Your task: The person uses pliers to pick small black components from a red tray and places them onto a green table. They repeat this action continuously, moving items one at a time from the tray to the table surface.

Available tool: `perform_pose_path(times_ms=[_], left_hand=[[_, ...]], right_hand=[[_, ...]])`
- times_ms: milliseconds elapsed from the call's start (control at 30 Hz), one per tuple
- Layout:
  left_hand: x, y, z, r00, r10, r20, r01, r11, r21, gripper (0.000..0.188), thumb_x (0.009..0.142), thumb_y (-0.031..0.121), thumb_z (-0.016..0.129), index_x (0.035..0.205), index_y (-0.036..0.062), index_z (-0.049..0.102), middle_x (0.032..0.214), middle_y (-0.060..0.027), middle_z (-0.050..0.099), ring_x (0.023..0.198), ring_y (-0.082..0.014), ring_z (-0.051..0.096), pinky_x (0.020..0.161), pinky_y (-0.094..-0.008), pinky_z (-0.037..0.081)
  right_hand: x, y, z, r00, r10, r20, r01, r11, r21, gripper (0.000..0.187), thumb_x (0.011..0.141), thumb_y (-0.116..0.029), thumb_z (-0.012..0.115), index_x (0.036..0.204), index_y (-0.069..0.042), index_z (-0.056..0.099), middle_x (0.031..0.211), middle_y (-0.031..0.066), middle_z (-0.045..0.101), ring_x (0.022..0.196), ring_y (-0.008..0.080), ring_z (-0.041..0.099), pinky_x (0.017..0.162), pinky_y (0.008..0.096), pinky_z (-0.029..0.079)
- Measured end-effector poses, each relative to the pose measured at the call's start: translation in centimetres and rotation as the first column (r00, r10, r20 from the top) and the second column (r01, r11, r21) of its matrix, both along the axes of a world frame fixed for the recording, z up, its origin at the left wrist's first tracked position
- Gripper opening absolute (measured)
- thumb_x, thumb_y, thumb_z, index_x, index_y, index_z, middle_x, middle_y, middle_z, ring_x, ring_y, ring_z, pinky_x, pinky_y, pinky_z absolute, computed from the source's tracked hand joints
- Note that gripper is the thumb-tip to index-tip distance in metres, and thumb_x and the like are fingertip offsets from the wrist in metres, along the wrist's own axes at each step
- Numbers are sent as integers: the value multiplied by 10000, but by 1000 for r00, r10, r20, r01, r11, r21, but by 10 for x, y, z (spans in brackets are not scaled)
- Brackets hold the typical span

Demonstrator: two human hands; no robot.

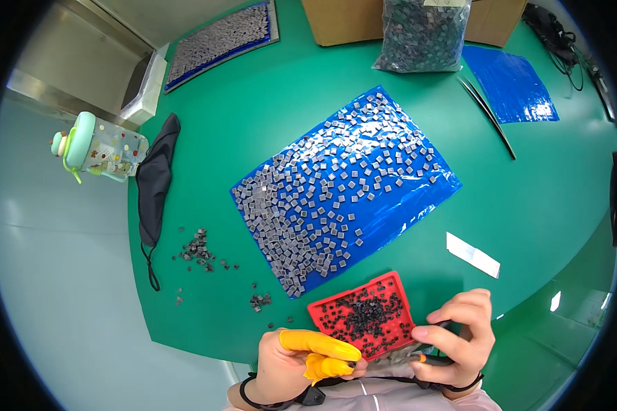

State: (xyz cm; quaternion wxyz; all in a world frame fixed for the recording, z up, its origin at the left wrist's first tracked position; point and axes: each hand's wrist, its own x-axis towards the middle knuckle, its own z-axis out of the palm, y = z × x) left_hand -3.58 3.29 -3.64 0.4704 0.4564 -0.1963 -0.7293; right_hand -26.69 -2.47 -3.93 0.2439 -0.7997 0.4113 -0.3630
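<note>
My left hand (281, 366), with yellow covers on its thumb and a finger, pinches a tiny dark piece (352, 364) at the near edge of the table. Opposite it, my right hand (459, 339) is closed round a plier-like tool (437, 359) with dark handles and a bit of orange. The tool's tip points toward my left fingers but is too blurred to make out. Just beyond both hands sits a red tray (313, 309) of small black parts (367, 316). Farther off lies a blue sheet (391, 222) covered with many small grey square pieces (274, 226).
Loose dark bits (197, 250) lie left of the blue sheet, near a black face mask (154, 185) and a bottle (110, 147). Tweezers (488, 116), a white strip (473, 255), another blue sheet (514, 85), a filled plastic bag (424, 38) and a loaded panel (219, 42) also lie around.
</note>
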Motion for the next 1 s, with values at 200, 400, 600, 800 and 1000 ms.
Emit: perform_pose_path(times_ms=[200,400,600,800,1000], left_hand=[[10,-7,35,593,189,783,143,932,-333,193,734,8,781,895,-59,697,823,-143,706,707,-197,684,621,-258,547],[24,-26,40,-87,324,942,351,895,-276,268,613,-53,765,860,42,722,816,-58,676,680,-206,637,587,-279,498],[20,-51,45,-246,248,937,550,832,-76,335,572,-77,736,888,33,713,897,-42,651,767,-225,602,624,-314,497],[15,-61,33,-357,269,894,559,829,-26,360,545,-92,715,887,21,712,889,-43,653,759,-223,597,614,-307,492],[12,-62,30,-380,249,891,576,817,18,372,528,-94,705,881,20,710,888,-42,653,747,-222,591,598,-303,484]], right_hand=[[0,-7,2,974,-49,-220,53,999,12,495,484,-203,763,967,-115,709,973,71,591,866,268,520,777,421,367],[1,-8,-3,974,-60,-217,72,996,46,511,473,-165,756,979,-112,706,993,82,590,893,285,520,801,428,372],[-4,-7,-9,987,-66,-146,75,996,57,515,459,-168,752,968,-104,701,978,99,582,886,295,519,785,420,386],[-10,-10,-10,991,-37,-131,47,996,79,554,432,-182,767,977,-110,698,999,92,573,877,292,513,777,420,385],[-14,-12,-12,992,-8,-123,20,995,97,573,425,-182,777,988,-119,692,1014,85,570,876,287,508,763,419,385]])
